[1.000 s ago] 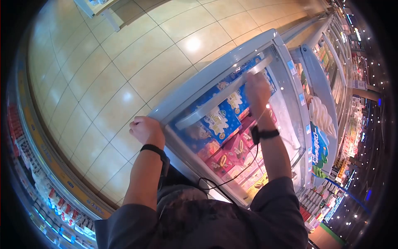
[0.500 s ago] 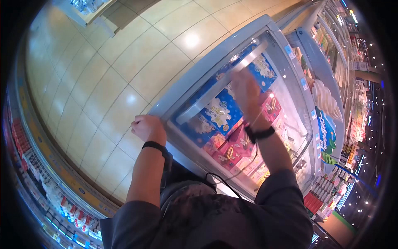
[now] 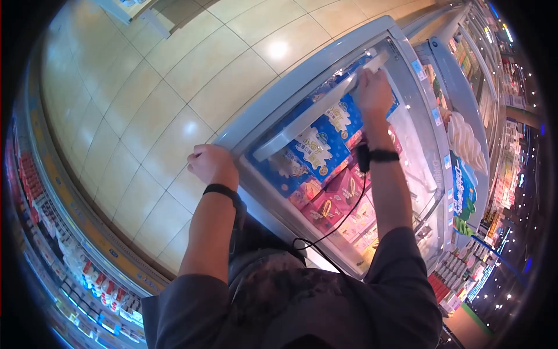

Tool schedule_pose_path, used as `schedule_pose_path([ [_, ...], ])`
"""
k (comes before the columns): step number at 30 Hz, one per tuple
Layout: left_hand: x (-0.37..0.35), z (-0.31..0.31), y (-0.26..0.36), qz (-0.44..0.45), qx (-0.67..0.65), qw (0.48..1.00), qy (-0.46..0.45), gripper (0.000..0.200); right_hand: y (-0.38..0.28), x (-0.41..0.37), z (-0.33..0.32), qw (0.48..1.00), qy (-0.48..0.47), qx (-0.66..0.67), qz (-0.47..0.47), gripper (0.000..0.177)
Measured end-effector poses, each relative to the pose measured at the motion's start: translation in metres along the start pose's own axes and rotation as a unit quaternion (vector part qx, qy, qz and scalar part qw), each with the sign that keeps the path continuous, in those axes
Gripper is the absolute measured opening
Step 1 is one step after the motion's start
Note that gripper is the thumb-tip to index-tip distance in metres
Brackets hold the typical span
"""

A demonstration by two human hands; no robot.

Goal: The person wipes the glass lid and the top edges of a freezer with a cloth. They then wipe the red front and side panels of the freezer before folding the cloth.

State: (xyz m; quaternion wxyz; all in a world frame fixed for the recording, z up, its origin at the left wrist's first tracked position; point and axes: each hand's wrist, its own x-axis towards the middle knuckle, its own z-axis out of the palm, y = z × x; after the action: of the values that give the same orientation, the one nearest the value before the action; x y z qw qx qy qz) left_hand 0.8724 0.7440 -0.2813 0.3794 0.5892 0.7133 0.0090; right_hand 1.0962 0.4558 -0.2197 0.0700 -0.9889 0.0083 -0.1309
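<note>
A chest freezer (image 3: 401, 36) with a clear sliding lid stands in front of me to the right. Across the lid runs a long white handle (image 3: 308, 116), and my right hand (image 3: 373, 96) has its fingers closed on the upper end. Beneath the glass lie blue ice cream boxes (image 3: 317, 148) and pink ice cream boxes (image 3: 330, 208). Beside the freezer's near left corner, my left hand (image 3: 214, 164) is curled in a fist, with nothing visible in it. Both wrists wear black bands, and a thin black cable (image 3: 334, 231) leads from the right one.
Tiled floor (image 3: 157, 116) spreads to the left, bordered by a curved refrigerated shelf (image 3: 96, 241) stocked with goods. An ice cream cone display (image 3: 465, 142) stands along the freezer's right side. At the top left is a pale stand (image 3: 160, 20).
My right hand, blurred earlier, has moved up and away from me and now rests on the lid handle. The left fist stays by the freezer corner, while the view has shifted slightly.
</note>
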Motion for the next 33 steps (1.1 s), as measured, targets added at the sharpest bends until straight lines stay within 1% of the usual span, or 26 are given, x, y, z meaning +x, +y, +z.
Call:
schedule_pose_path([
  [1,0.009,0.009,-0.013,0.089,0.110,0.990,0.004,0.037,-0.005,-0.022,0.000,0.996,0.027,0.039,-0.071,0.022],
  [2,0.016,0.012,-0.020,0.172,0.220,0.960,0.010,0.034,-0.013,-0.049,0.000,0.985,0.050,0.082,-0.143,0.021],
  [4,0.009,0.009,-0.006,0.164,0.233,0.958,0.037,0.030,-0.050,-0.098,-0.019,0.986,-0.028,0.103,-0.127,0.015],
  [5,0.006,0.007,-0.001,0.147,0.199,0.968,0.033,0.032,-0.067,-0.119,-0.022,0.984,-0.039,0.112,-0.131,0.015],
  [6,0.002,0.003,0.000,0.127,0.171,0.977,0.028,0.035,-0.082,-0.143,-0.026,0.976,-0.047,0.179,-0.112,0.012],
  [7,0.000,0.000,0.000,0.117,0.185,0.975,0.033,0.035,-0.092,-0.166,-0.028,0.965,-0.054,0.241,-0.088,0.010],
  [9,-0.003,0.001,0.010,0.010,-0.003,0.999,0.048,0.044,-0.108,-0.200,-0.023,0.961,-0.071,0.251,-0.089,0.008],
  [10,-0.004,0.001,0.013,0.010,0.004,0.999,0.051,0.044,-0.117,-0.214,-0.021,0.959,-0.072,0.257,-0.093,0.008],
  [12,-0.005,0.001,0.013,-0.029,-0.023,0.999,0.035,0.051,-0.125,-0.234,-0.018,0.960,-0.089,0.248,-0.099,0.008],
  [13,0.000,0.003,0.008,0.002,0.027,0.999,0.041,0.049,-0.126,-0.238,-0.015,0.959,-0.076,0.246,-0.118,0.008],
  [14,0.001,0.003,0.002,-0.002,0.032,0.999,0.042,0.049,-0.126,-0.241,-0.013,0.958,-0.064,0.243,-0.140,0.009],
  [16,-0.013,-0.010,0.025,-0.063,-0.009,0.998,0.004,0.052,-0.126,-0.236,-0.011,0.956,-0.049,0.256,-0.136,0.009],
  [19,-0.003,-0.006,0.016,-0.047,0.020,0.999,-0.007,0.050,-0.123,-0.238,-0.008,0.956,-0.046,0.265,-0.117,0.009],
  [20,0.004,0.001,0.011,-0.047,0.021,0.999,-0.009,0.050,-0.123,-0.238,-0.001,0.954,0.001,0.279,-0.107,0.009],
  [21,0.013,0.011,0.000,-0.022,0.035,0.999,0.016,0.047,-0.125,-0.239,0.005,0.951,0.047,0.291,-0.096,0.010],
  [22,0.018,0.017,-0.005,0.002,0.052,0.998,0.041,0.046,-0.127,-0.237,0.008,0.952,0.042,0.289,-0.093,0.010],
  [23,0.024,0.022,-0.010,0.000,0.061,0.997,0.040,0.046,-0.129,-0.236,0.009,0.956,0.064,0.278,-0.068,0.009],
  [24,0.027,0.026,-0.014,0.020,0.104,0.994,0.032,0.045,-0.133,-0.238,0.007,0.959,0.085,0.266,-0.042,0.009],
  [25,0.024,0.021,-0.014,0.041,0.146,0.988,0.023,0.045,-0.142,-0.239,0.001,0.954,0.074,0.291,0.012,0.008],
  [26,0.019,0.017,-0.013,0.038,0.154,0.987,0.020,0.045,-0.149,-0.246,0.001,0.955,0.069,0.287,0.016,0.008],
  [28,-0.001,-0.008,0.014,-0.035,0.056,0.998,-0.022,0.045,-0.159,-0.254,0.000,0.964,0.052,0.249,0.082,0.010],
  [29,0.004,-0.004,0.003,-0.026,0.055,0.998,-0.029,0.045,-0.157,-0.259,0.006,0.967,0.052,0.244,0.052,0.011],
  [30,0.017,0.009,-0.016,0.006,0.120,0.992,-0.025,0.046,-0.156,-0.264,0.013,0.966,0.069,0.243,0.056,0.011],
  [31,0.027,0.019,-0.017,0.043,0.181,0.982,-0.017,0.046,-0.155,-0.268,0.019,0.969,0.081,0.232,0.016,0.011],
  [32,0.024,0.017,-0.008,0.057,0.174,0.983,-0.023,0.046,-0.154,-0.270,0.019,0.972,0.088,0.218,-0.024,0.012],
  [33,0.018,0.009,-0.004,0.019,0.135,0.991,-0.014,0.046,-0.155,-0.266,0.017,0.966,0.086,0.242,-0.012,0.013],
])
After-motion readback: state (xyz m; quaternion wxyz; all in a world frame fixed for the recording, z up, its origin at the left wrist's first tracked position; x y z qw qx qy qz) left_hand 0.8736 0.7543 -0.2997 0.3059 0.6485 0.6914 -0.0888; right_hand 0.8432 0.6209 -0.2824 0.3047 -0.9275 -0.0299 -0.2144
